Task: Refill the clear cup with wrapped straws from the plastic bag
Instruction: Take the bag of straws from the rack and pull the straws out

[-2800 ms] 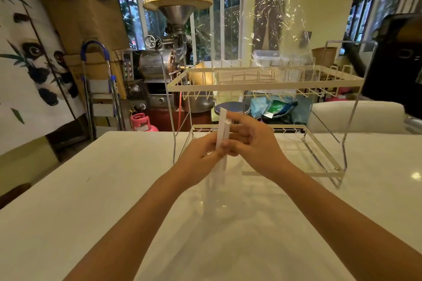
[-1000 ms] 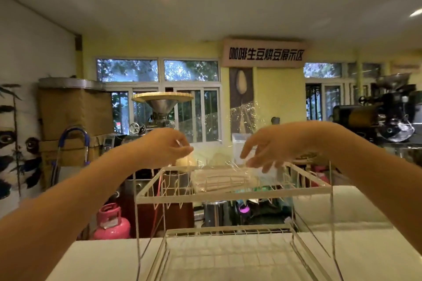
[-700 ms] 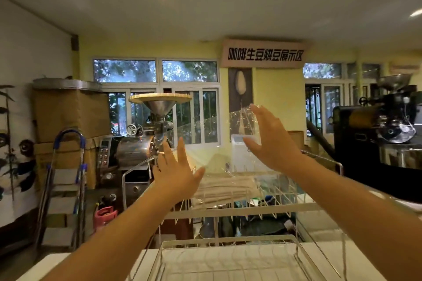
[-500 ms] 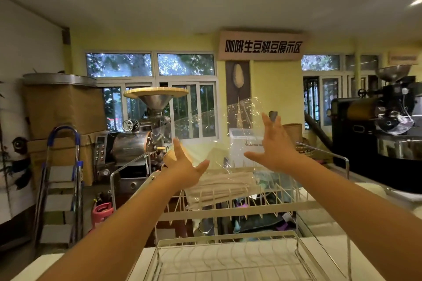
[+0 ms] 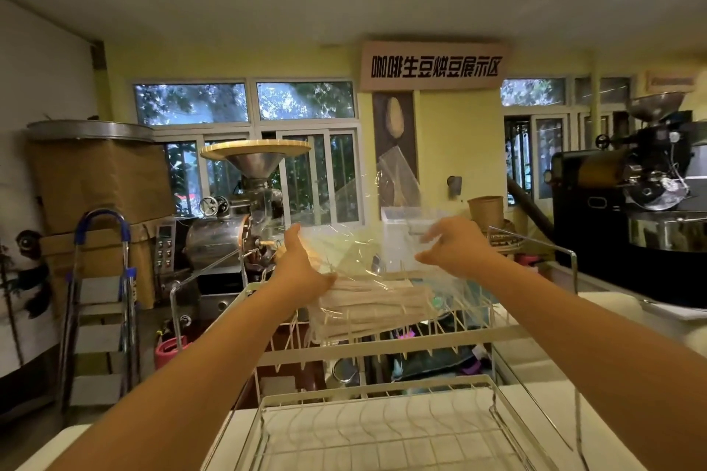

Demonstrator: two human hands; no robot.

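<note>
On the top shelf of the white wire rack (image 5: 386, 347), a clear plastic bag (image 5: 367, 268) lies with a bundle of paper-wrapped straws (image 5: 373, 308) inside it. Both arms reach up to it from below the frame. The left hand (image 5: 304, 271) is at the bag's left end, thumb raised and palm against the film; its fingers go behind the crinkled plastic and the straw bundle, so whether they close on the bag or only press it cannot be told. The right hand (image 5: 453, 247) is at the bag's right upper part with fingers curled loosely toward the film; the film there is so transparent that it is unclear whether any is pinched between them. The bag's open top stands up as a thin sheet, hard to separate from the window glare and the wall behind it. A pale translucent box (image 5: 407, 237) shows through the bag, its outline blurred. The rack's lower shelf (image 5: 378, 432) is cut off by the bottom edge, and only strips of the white counter (image 5: 612, 428) show beside it. No clear cup can be made out. A coffee roaster (image 5: 245, 218) stands behind the rack, partly hidden by the left arm.
</note>
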